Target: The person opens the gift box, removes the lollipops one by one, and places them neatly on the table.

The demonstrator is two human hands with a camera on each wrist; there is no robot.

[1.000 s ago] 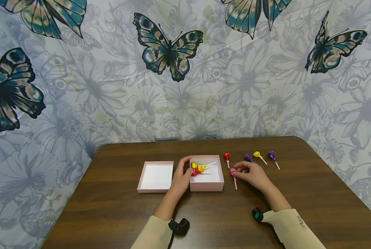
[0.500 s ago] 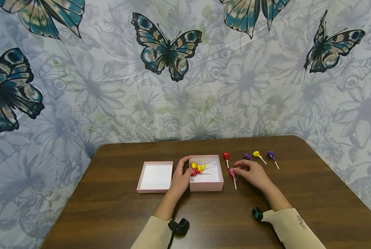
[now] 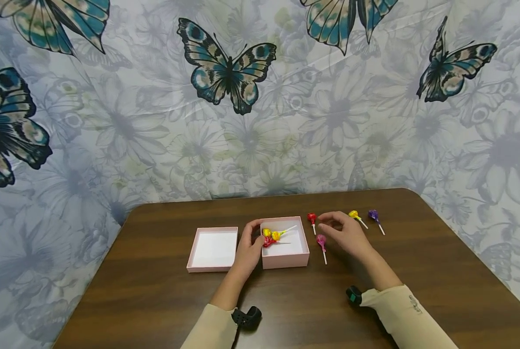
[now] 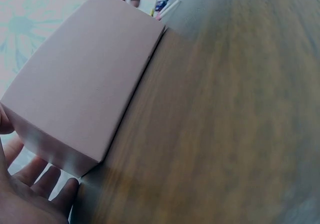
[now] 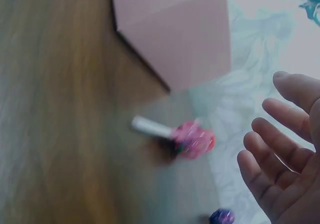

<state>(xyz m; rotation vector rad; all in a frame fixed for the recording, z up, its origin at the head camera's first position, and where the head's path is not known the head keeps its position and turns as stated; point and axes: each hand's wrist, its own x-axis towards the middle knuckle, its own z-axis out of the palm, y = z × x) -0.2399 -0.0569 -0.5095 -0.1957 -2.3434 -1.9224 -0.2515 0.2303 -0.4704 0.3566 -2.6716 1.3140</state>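
My left hand [image 3: 247, 249] holds the left side of an open pink box [image 3: 286, 261]; in the left wrist view its fingers [image 4: 47, 181] lie along the outer wall. Inside the box are two yellow lollipops [image 3: 277, 235] and a red lollipop [image 3: 268, 242]. My right hand [image 3: 347, 235] hovers right of the box, fingers apart and holding nothing. Just left of it, a pink lollipop [image 3: 321, 242] and another red lollipop [image 3: 312, 219] lie on the table. A purple lollipop [image 5: 222, 216] shows low in the right wrist view; the hand hides it from the head view.
The box's pink lid [image 3: 212, 249], white inside, lies left of the box on the wooden table [image 3: 303, 305]. Farther right are a yellow lollipop [image 3: 356, 217] and a second purple lollipop [image 3: 375, 219]. A butterfly-print cloth [image 3: 225, 145] hangs behind the table.
My right hand has left the pink lollipop and moved away toward the table's back, now covering the nearer purple lollipop. The left hand stays at the box. The head view has shifted slightly.
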